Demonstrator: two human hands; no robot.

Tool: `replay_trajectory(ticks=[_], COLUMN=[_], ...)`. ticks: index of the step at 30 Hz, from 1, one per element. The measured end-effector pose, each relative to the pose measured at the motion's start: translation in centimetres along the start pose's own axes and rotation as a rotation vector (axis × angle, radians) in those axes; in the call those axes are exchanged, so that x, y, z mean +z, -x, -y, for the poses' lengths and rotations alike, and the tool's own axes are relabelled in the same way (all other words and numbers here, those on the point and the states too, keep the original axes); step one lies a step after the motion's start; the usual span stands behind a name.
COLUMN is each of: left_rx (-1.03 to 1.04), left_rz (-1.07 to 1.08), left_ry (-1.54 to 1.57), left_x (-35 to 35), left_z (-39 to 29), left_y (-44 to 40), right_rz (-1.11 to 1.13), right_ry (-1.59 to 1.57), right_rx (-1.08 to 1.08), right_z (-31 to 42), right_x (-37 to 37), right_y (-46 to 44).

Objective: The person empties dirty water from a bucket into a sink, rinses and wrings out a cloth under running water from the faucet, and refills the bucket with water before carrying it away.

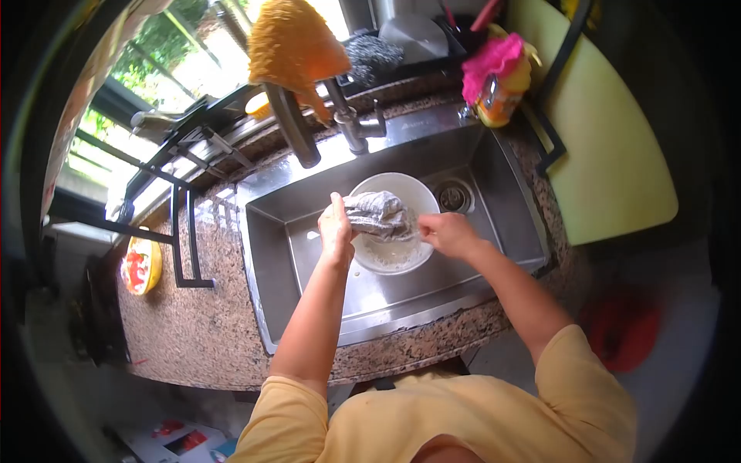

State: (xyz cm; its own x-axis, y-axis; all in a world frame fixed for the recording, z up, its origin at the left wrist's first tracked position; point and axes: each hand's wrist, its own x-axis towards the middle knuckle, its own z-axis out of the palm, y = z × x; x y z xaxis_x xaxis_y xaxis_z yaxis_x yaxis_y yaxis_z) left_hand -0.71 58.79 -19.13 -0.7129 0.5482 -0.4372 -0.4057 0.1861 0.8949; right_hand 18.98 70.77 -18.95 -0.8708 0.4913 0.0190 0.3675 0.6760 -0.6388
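Going left to right, we count one yellow bowl (157, 266) with red and white bits in it, on the speckled tabletop (193, 328). Next comes one sink (266, 297), let into the tabletop. Behind it we find one orange cloth (297, 46), draped over the one faucet (351, 127). Inside the sink stands one white bowl (401, 179), with cloudy liquid in its bottom, and in it and over its left rim lies one gray cloth (378, 212), bunched up. Just right of the white bowl is one drain (454, 196). Past the sink's far right corner we see one bottle (498, 108) with one pink cloth (492, 65) over its top, then one large green board (617, 162) at the right.

Of hands we count two. The left hand (336, 229) is at the white bowl's left rim, its fingers closed on the left end of the gray cloth. The right hand (449, 233) is at the opposite rim, its fingers curled in, with narrow gaps at most, right beside the cloth's other end; we cannot tell whether they pinch it.
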Motion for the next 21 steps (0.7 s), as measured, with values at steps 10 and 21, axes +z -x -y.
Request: replay_trajectory(ticks=[10, 21], left_rx=[0.202, 0.017], left_rz=[-0.053, -0.071], left_ry=[-0.32, -0.267], left_x=[2.4, 3.2], left_z=[-1.4, -1.8], left_y=[0.3, -1.1], right_rz=[-0.379, -0.356], right_ry=[0.379, 0.398], right_rx=[-0.371, -0.224], right_z=[2.8, 2.6], right_x=[-5.2, -5.7], right_y=[-16.3, -14.9])
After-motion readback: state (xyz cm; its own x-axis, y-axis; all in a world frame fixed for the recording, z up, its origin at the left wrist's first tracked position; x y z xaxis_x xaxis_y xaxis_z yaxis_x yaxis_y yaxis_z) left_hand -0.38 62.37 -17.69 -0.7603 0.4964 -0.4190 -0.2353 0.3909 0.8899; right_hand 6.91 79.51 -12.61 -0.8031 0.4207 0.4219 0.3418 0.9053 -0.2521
